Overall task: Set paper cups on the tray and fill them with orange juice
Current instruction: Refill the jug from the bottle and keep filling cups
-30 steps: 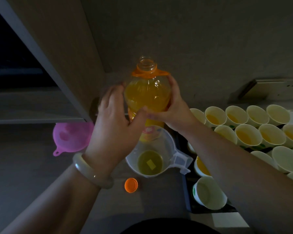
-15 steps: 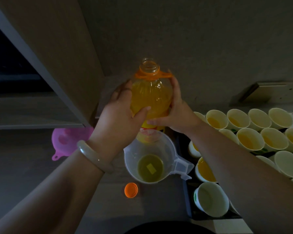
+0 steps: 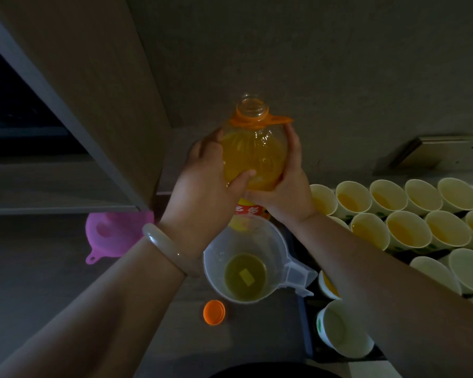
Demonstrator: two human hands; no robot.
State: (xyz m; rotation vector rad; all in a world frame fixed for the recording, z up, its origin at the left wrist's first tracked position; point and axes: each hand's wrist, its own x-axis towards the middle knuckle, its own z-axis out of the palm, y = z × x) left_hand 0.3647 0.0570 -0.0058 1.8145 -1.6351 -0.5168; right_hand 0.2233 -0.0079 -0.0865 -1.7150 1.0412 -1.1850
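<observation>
A big uncapped bottle of orange juice [image 3: 254, 154] stands upright behind a clear plastic measuring jug [image 3: 246, 268] that holds a little juice. My left hand [image 3: 205, 186] grips the bottle's left side and my right hand [image 3: 284, 184] grips its right side. To the right, a black tray [image 3: 306, 334] carries several paper cups [image 3: 408, 230]. Many of them hold juice, while the near cup [image 3: 342, 331] looks empty. My right forearm hides part of the tray.
The bottle's orange cap [image 3: 214, 312] lies on the counter in front of the jug. A pink funnel [image 3: 112, 236] sits to the left under a cabinet edge [image 3: 74, 124]. A wall stands close behind the bottle.
Both hands have slid a little further round the bottle and hold it higher in view. The bottle stays upright over the same spot behind the jug.
</observation>
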